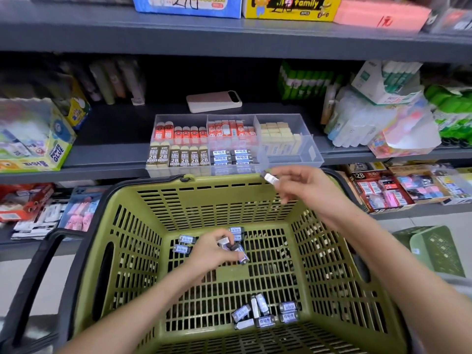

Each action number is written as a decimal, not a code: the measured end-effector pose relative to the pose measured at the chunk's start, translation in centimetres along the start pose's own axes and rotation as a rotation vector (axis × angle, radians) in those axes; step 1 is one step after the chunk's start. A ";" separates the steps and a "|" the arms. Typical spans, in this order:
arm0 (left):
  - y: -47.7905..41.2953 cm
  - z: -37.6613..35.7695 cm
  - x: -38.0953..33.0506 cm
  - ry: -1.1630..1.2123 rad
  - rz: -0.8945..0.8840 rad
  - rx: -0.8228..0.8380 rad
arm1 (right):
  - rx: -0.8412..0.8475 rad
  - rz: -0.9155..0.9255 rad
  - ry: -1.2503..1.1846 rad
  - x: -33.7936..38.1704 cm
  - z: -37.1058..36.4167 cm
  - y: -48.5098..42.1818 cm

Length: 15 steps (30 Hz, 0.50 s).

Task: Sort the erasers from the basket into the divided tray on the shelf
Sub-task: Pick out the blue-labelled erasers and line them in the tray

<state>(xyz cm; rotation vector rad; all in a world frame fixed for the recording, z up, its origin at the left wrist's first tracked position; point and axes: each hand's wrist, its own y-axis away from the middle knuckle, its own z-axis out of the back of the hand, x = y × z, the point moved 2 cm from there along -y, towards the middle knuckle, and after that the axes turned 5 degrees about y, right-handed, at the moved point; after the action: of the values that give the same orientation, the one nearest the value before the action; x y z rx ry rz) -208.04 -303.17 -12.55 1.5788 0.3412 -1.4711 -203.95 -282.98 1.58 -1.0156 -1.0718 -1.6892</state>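
- Now, the right hand point(301, 186) is up at centre right of the frame, over the far rim of the green basket point(143, 251). Its thumb and fingers pinch a single small eraser point(270, 178) just in front of the divided tray point(306, 154).
- Left hand point(212, 251) is down inside the basket at mid-frame, fingers curled round a small clutch of erasers point(240, 252) at the basket floor.
- A few loose erasers point(187, 238) with blue labels lie just beside that hand, two to its left and one above it.
- Lower centre, a second pile point(265, 314) of the same blue-label pieces sits on the basket floor, well apart from the left hand.
- The clear tray stands at the front edge of the middle shelf point(115, 129), upper centre of the frame.
- Its left section has red-sleeved erasers point(178, 132) at the back and 2B erasers point(178, 158) at the front.
- Its middle section has blue-label erasers point(231, 157) stacked at the front, and the right side holds cream blocks point(277, 134).
- Behind the tray a pale flat device point(214, 101) lies on the shelf.
- Far left of the shelf there's a glue box point(38, 152), and at the lower right edge of the frame a second green basket point(434, 249).
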 end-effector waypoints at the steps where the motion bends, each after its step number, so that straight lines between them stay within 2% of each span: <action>1: 0.2 0.4 -1.4 0.036 -0.035 0.007 | 0.000 0.007 -0.022 0.9 0.3 -0.3; 4: 1.1 1.6 -5.3 0.147 -0.128 0.030 | 0.078 -0.033 -0.148 2.7 0.8 -1.4; 9: 2.0 4.1 -10.1 0.280 -0.240 -0.006 | 0.112 -0.100 -0.372 4.2 0.8 -3.7; 12: 2.1 5.3 -12.3 0.320 -0.283 -0.046 | 0.157 -0.090 -0.324 4.4 0.9 -4.5; 15: 1.9 6.1 -14.1 0.382 -0.341 -0.094 | 0.083 -0.026 -0.140 4.4 1.2 -5.6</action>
<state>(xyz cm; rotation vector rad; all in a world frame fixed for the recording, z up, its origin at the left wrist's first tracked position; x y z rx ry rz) -214.05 -303.60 1.68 1.7845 0.9255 -1.3684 -210.23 -281.51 4.69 -1.0829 -1.2401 -1.5999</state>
